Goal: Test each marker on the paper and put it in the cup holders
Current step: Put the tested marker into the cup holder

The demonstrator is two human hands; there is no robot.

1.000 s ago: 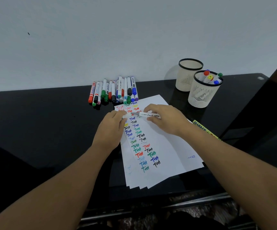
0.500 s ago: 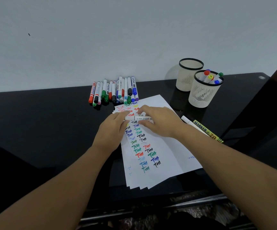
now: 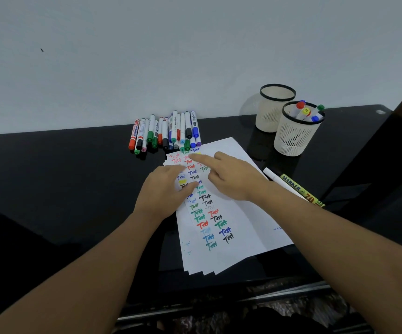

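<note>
My left hand (image 3: 163,189) lies on the left part of the paper stack (image 3: 241,213), fingers stretched forward and blurred. My right hand (image 3: 231,177) is over the paper's upper part. Its index finger points at the coloured "Test" marks near the top edge, and its other fingers are curled under. No marker shows in either hand. A row of several capped markers (image 3: 166,133) lies beyond the paper. The near cup holder (image 3: 291,141) holds several markers. The far cup holder (image 3: 267,116) looks empty.
A white marker (image 3: 277,180) and a yellow marker box (image 3: 301,190) lie right of the paper. The black glossy table (image 3: 62,177) meets a pale wall at the back. A dark panel rises at the far right.
Earlier both hands held a white marker between them, capping it. Now the marker is out of sight, my right index finger has stretched toward the paper's top, and my left hand has flattened.
</note>
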